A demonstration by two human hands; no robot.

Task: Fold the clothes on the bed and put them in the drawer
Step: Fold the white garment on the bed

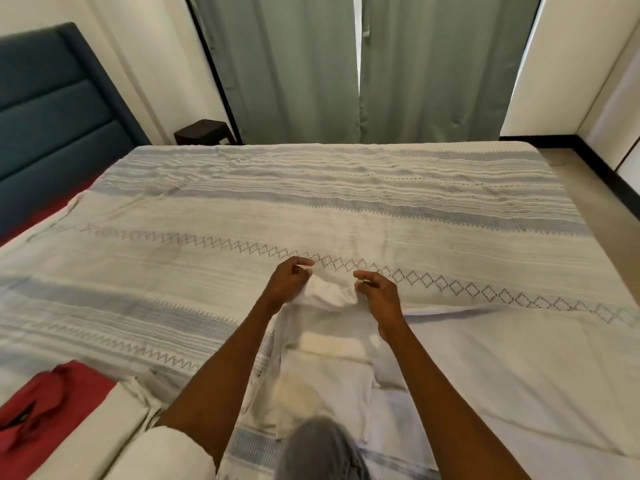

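Right now both hands are out over the bed [346,209], the left hand [289,282] with its fingers curled round a bunched top edge of a white garment [325,344], the right hand [379,292] pinching the same edge just beside it. From that edge the garment runs back toward the person over the patterned cover [207,306], its lower part lying flat. Off to the left, a red cloth [45,400] lies at the bed's near corner, well apart from the hands.
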